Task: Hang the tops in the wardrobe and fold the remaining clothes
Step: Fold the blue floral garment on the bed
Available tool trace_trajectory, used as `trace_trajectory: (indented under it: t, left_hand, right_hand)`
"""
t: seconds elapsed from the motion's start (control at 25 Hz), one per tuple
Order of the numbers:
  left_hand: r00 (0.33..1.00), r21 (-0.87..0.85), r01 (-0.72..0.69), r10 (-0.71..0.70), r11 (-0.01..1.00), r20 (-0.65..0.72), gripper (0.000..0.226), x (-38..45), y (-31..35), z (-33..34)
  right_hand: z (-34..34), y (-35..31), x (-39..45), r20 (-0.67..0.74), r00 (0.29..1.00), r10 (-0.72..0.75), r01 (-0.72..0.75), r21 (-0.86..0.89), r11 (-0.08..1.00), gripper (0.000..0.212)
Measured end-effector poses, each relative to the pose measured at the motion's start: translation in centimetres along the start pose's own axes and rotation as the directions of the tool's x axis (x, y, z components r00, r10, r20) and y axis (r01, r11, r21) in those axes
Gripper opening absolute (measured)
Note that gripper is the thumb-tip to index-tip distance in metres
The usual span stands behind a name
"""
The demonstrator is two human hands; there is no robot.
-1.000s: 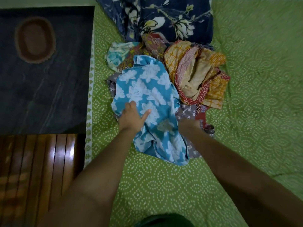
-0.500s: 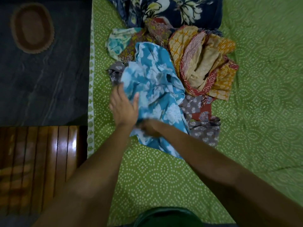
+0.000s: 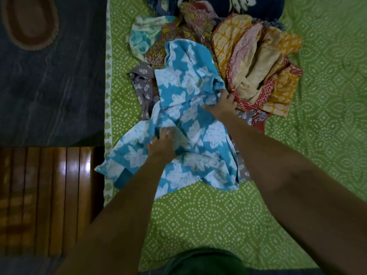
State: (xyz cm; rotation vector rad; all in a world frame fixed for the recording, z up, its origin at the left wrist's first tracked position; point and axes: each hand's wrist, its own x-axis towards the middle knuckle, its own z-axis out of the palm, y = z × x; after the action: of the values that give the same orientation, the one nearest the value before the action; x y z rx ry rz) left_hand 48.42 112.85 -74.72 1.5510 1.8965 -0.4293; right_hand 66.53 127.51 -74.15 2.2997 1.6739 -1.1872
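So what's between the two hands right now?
Only the blue floral garment: its bunched cloth fills the stretch from the left hand to the right hand, seen from the head camera.

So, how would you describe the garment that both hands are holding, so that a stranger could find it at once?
Look at the green dotted bedsheet and the heap of clothes on it. On the near side of the heap lies the turquoise garment, partly spread out, with the left hand and the right hand gripping its folds. It alone is bright blue with large white flowers; its neighbours are orange, red, grey and olive.
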Motion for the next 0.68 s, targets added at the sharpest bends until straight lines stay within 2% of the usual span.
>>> trace_trajectory:
  t: [0.08,0.12,0.2,0.24,0.28,0.32,0.36,0.4,0.44,0.52,0.56,0.6,0.68]
  left_hand:
    - [0.996,-0.014,0.047,-0.047,0.999,-0.075,0.078,0.4,-0.6,0.1]
    - [0.992,-0.012,0.096,-0.097,0.995,-0.078,0.08,0.4,-0.9,0.0]
    - [0.965,-0.079,0.26,-0.262,0.962,-0.02,0.074,-0.1,-2.2,0.1]
    - [0.942,-0.131,0.335,-0.336,0.933,0.016,0.064,-0.5,-3.1,0.4]
    - [0.921,-0.151,0.39,-0.385,0.908,0.066,0.056,-1.1,-4.1,0.8]
    - [0.91,-0.144,0.415,-0.404,0.899,0.095,0.052,-1.7,-5.1,0.9]
    - [0.909,-0.125,0.416,-0.407,0.901,0.094,0.052,-2.3,-5.8,1.0]
    - [0.913,-0.135,0.407,-0.401,0.903,0.073,0.055,-2.8,-6.3,0.8]
    - [0.927,-0.147,0.373,-0.372,0.916,0.034,0.059,-3.2,-6.6,0.5]
    - [0.952,-0.18,0.289,-0.302,0.94,-0.05,0.059,-4.3,-6.0,-1.0]
    - [0.955,-0.203,0.258,-0.281,0.944,-0.091,0.056,-5.0,-5.4,-2.0]
    - [0.953,-0.239,0.241,-0.276,0.941,-0.125,0.051,-5.7,-4.6,-3.1]
    - [0.948,-0.379,0.18,-0.263,0.908,-0.18,0.047,-8.0,-2.4,-5.6]
  right_hand:
    - [0.2,-0.5,0.5,-0.002,0.999,-0.054,0.054,-0.083,0.995,0.077]
    - [0.5,-0.4,0.9,-0.033,0.996,-0.086,0.084,-0.06,0.995,0.074]
    - [1.1,-0.2,1.0,-0.036,0.995,-0.093,0.098,0.134,0.986,0.068]
    - [1.4,-0.1,0.8,0.006,0.997,-0.082,0.079,0.206,0.975,0.067]
    - [1.6,0.1,0.6,0.068,0.995,-0.067,0.052,0.197,0.979,0.064]
    - [1.6,0.2,0.1,0.146,0.987,-0.065,0.049,0.111,0.993,0.055]
    - [1.5,0.2,-0.3,0.209,0.975,-0.071,0.058,0.065,0.996,0.041]
    - [1.3,0.0,-1.0,0.241,0.965,-0.098,0.068,0.131,0.989,0.032]
    - [0.9,-0.5,-1.9,0.255,0.959,-0.124,0.051,0.274,0.96,0.031]
    - [-1.2,-1.8,-4.3,0.177,0.977,-0.12,-0.022,0.64,0.768,0.023]
    - [-2.6,-2.4,-5.2,0.164,0.978,-0.126,-0.034,0.731,0.681,0.022]
    - [-3.9,-3.2,-6.5,0.205,0.963,-0.177,-0.045,0.765,0.643,0.023]
    - [-6.2,-4.8,-10.3,0.358,0.883,-0.303,-0.001,0.647,0.762,0.025]
